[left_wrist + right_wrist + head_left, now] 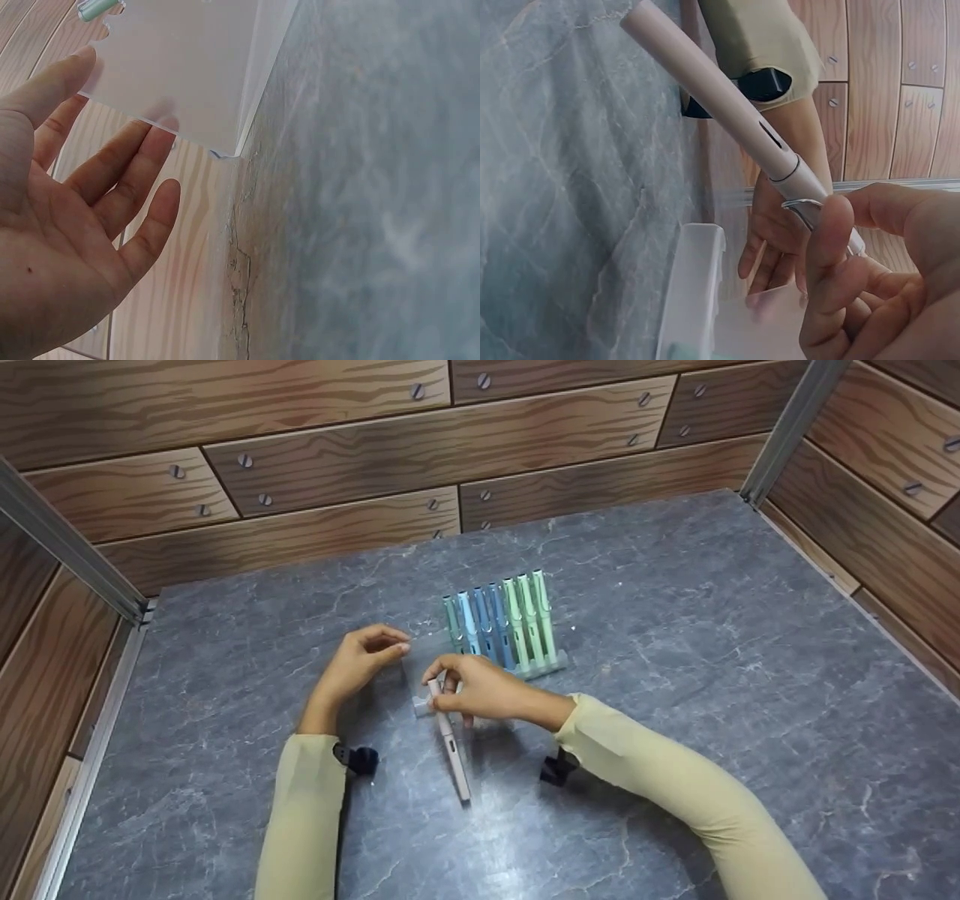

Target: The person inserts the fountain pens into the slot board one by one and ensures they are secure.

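A pale pink pen (451, 744) slants down toward the front, its cap end pinched between the thumb and fingers of my right hand (480, 690). In the right wrist view the pen (720, 105) shows a silver clip near the fingertips and a small slot in its barrel. My left hand (367, 660) holds the left edge of a clear pen stand (187, 67), thumb on one side and fingers behind the panel. Several capped pens (499, 619), dark green, light blue, blue and light green, lean side by side on the stand's right part.
The stand's front ledge (694, 277) runs along the marbled grey table (675, 660). Wood-plank walls (337, 457) and metal corner posts (787, 427) enclose the back and sides. A black camera (364, 761) sits at each wrist.
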Demonstrator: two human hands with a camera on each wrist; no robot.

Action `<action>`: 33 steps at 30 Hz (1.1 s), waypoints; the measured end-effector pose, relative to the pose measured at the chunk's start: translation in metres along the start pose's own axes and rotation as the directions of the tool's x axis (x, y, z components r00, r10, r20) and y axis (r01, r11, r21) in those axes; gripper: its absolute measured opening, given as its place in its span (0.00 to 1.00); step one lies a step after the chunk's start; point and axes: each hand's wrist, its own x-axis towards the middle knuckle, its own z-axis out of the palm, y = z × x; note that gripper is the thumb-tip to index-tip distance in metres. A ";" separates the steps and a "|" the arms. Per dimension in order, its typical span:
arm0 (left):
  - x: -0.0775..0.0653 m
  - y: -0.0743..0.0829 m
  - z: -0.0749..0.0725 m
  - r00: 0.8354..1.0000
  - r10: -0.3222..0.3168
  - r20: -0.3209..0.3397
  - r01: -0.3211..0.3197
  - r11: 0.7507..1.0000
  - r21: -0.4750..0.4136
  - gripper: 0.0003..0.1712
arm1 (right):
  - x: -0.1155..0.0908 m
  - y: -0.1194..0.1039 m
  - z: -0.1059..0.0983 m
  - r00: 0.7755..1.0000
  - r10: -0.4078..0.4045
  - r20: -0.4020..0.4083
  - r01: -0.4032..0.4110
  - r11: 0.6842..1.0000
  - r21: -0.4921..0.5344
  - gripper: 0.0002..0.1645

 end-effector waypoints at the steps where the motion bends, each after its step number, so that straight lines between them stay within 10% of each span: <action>1: 0.000 0.000 0.000 1.000 -0.001 0.000 0.001 1.000 0.000 0.14 | 0.000 0.000 -0.001 1.000 0.003 0.001 -0.003 1.000 0.005 0.18; 33: 0.000 0.000 0.000 1.000 -0.004 0.000 0.004 1.000 0.007 0.17 | 0.006 -0.017 -0.034 0.987 0.023 -0.158 -0.025 1.000 -0.009 0.17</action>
